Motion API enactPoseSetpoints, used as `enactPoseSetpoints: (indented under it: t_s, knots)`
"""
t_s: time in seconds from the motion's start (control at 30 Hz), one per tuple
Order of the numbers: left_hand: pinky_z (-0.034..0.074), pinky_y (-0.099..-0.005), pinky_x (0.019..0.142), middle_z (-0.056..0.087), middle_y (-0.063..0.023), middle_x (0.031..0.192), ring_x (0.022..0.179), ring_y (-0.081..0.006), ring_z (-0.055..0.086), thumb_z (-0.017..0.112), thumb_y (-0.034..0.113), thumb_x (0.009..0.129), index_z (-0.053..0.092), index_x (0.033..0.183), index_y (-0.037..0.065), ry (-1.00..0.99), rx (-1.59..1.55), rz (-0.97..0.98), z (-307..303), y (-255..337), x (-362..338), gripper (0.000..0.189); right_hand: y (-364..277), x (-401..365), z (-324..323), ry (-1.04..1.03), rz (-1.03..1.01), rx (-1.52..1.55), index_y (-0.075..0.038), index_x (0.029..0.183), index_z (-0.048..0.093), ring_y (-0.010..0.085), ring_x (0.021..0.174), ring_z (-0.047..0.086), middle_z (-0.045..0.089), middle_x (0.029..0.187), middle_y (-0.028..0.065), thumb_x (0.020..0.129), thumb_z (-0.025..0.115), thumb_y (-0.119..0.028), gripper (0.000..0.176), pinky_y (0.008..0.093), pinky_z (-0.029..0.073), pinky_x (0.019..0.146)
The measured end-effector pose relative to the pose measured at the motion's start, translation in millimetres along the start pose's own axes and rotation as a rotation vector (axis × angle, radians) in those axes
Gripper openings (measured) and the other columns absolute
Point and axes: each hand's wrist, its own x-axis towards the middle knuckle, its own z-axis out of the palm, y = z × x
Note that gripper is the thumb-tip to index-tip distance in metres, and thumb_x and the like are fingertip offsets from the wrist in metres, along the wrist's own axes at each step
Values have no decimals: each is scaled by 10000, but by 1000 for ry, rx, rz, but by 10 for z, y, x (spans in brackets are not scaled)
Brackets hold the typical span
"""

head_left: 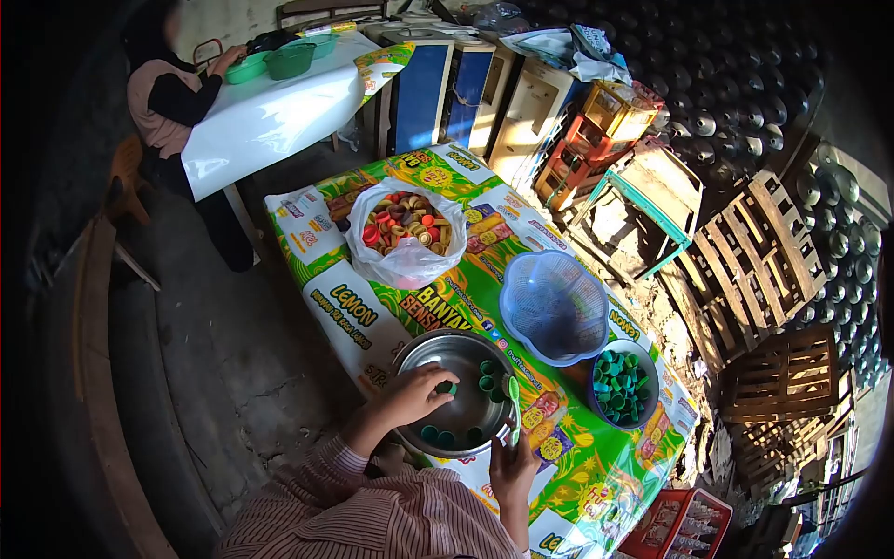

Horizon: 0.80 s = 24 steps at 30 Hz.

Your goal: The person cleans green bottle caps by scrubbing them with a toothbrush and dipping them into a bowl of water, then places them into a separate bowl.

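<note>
My left hand (414,396) reaches over a steel basin (419,349), its fingers closed on a small dark green cap (447,388). Several more green caps lie inside the basin, some along its right side and some near its lower wall. At the basin's right rim, my right hand (512,466) is closed around a slim green-and-white tool (514,410) that looks like a toothbrush and stands nearly upright. Its top end is too small to make out clearly. To the right, a bowl (598,410) holds many green caps.
A blue plastic basket (554,307) stands beyond the basin. Farther back sits a white plastic bag (377,261) of red, yellow and brown caps. Another person (168,102) works at a white table (270,121) with green bowls (291,61). Wooden pallets (754,252) and a red crate (680,522) lie right.
</note>
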Motion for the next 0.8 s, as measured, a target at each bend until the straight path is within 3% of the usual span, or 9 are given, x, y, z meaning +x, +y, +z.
enactPoseSetpoints:
  t_s: [0.17,0.23,0.27,0.3,0.4,0.43,0.5,0.53,0.8]
  knots:
    - [478,-304,686,564,-93,925,743,-183,576,629,175,802,576,1044,56,-215,-356,-71,-138,149,70,275,-12,22,-21,-46,43,53,3,1083,538,53,448,378,424,523,-2,772,611,0,319,219,296,430]
    - [476,-273,694,574,-76,948,762,-151,592,622,168,813,570,1054,51,-40,405,49,158,-281,-65,273,-12,34,-2,-46,-11,18,0,1090,530,58,447,378,424,521,4,763,629,-7,341,221,299,435]
    - [482,-283,677,590,-106,873,803,-179,611,608,160,824,556,1056,58,89,145,112,157,-260,-63,259,-63,40,-36,-102,45,-40,3,1118,522,156,442,488,522,546,108,803,577,-35,322,285,383,451]
    - [482,-283,677,590,-106,873,803,-179,611,608,160,824,556,1056,58,83,153,117,98,-200,-36,259,-57,56,-16,-95,47,-31,3,1118,522,156,442,488,522,546,108,803,577,-35,322,285,383,451]
    - [482,-275,820,570,-85,1064,961,-136,571,542,84,871,523,1126,26,19,-702,-172,94,-77,-37,262,9,33,78,-41,-42,94,-33,1287,406,140,596,479,550,722,136,893,401,-25,394,261,389,551]
    - [482,-275,820,570,-85,1064,961,-136,571,542,84,871,523,1126,26,24,-703,-172,138,-102,-31,262,-4,15,89,-45,-45,94,-33,1287,406,140,596,479,550,722,136,893,401,-25,394,261,389,551]
    - [486,-305,861,540,-75,1123,1045,-169,535,467,27,895,458,1173,-17,105,-1045,-73,212,-110,-33,282,-79,-19,78,-195,-77,114,-43,1304,384,321,797,618,591,928,250,860,441,17,451,322,476,693]
    - [468,-326,905,519,-90,1158,1067,-175,520,462,24,895,454,1187,-1,91,-1138,-66,221,-95,-38,292,-89,-42,109,-242,-78,116,-62,1314,378,324,792,617,595,934,237,851,450,32,478,313,472,675]
    - [474,-327,896,486,-80,1203,1082,-157,502,484,26,888,453,1190,-7,159,-1163,-167,249,-129,-86,305,-161,-77,153,-345,-7,171,-83,1314,388,231,690,631,604,800,229,851,467,20,481,250,443,607]
